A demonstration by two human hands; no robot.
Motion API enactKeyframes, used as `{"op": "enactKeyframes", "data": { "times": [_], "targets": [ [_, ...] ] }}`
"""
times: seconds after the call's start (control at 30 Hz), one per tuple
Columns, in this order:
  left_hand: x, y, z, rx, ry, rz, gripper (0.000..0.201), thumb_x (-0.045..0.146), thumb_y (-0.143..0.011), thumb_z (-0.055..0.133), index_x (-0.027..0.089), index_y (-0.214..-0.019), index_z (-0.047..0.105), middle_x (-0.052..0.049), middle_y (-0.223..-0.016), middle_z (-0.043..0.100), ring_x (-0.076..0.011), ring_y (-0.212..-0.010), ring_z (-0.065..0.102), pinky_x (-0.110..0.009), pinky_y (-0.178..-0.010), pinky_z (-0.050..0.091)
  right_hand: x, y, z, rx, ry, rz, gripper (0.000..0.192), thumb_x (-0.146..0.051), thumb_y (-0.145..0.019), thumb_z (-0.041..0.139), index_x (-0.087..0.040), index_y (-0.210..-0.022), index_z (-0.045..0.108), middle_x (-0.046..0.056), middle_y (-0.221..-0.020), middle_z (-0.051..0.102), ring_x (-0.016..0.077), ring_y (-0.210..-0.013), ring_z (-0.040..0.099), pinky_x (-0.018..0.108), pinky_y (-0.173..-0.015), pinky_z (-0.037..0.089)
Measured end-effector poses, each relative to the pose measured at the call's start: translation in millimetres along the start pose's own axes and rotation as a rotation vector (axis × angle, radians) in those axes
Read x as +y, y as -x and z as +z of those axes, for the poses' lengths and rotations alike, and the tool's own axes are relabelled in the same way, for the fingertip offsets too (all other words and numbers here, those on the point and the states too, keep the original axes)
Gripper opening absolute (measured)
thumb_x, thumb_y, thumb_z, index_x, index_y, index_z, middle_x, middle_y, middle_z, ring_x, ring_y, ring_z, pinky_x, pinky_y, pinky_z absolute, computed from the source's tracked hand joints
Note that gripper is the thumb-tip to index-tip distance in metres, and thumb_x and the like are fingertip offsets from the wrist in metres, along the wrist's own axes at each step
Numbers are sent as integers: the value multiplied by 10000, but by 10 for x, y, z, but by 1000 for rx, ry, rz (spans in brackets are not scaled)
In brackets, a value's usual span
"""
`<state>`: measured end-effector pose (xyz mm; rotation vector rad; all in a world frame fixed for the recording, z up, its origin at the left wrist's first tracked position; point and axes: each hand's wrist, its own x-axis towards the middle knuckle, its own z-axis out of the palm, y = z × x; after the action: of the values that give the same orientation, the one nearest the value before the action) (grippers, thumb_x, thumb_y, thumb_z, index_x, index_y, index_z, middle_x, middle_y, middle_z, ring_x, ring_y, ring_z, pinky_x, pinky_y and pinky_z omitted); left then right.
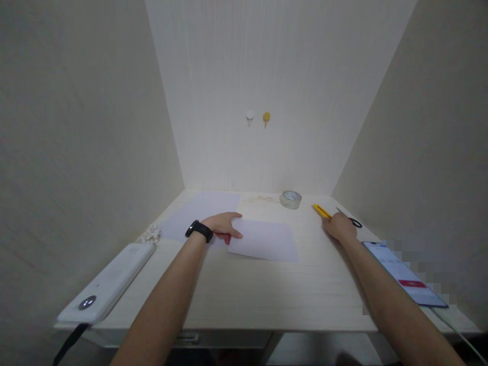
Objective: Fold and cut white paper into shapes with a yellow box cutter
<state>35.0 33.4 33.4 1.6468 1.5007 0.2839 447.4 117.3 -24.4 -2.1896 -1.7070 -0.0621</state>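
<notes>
My left hand (224,224), with a black watch on its wrist, grips the left edge of a small white sheet of paper (265,240). The thumb lies over that edge; a reddish patch below the palm is too shaded to make out. Over on the right, my right hand (341,227) is closed around a yellow utility knife (322,211), whose front end points away to the left. Scissors (355,222) with black handles lie just beyond this hand, partly covered by it. Behind the left hand a larger white sheet (202,206) rests flat on the table.
A roll of clear tape (290,200) sits near the back wall. At the left are a white box-like device (109,282) and a small white beaded item (151,234). A phone (404,274) lies by the right wall. Two hooks, white (249,116) and yellow (266,117), are on the back wall.
</notes>
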Motion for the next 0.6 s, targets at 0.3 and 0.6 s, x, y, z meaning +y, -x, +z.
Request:
{"op": "enactKeyframes", "data": {
  "times": [0.3, 0.6],
  "targets": [
    [-37, -171, 28, 600, -326, 202, 329, 493, -732, 715, 181, -835, 736, -109, -856, 708, -235, -803, 626, -274, -701, 415, -172, 239, -168, -535, -1334, -62, 360, -223, -661, 807, -197, -968, 622, 38, -813, 647, 152, -664, 625, 265, -574, 609],
    [95, -329, 362, 292, 281, 282, 543, 591, -885, 506, 87, -955, 695, -151, -936, 728, -83, -463, 416, -253, -487, 324, -598, 705, -202, -1210, -1372, -280, 408, -208, -771, 747, -124, -1155, 640, 143, -1096, 713, 125, -802, 673, 202, -688, 553]
  ]
}}
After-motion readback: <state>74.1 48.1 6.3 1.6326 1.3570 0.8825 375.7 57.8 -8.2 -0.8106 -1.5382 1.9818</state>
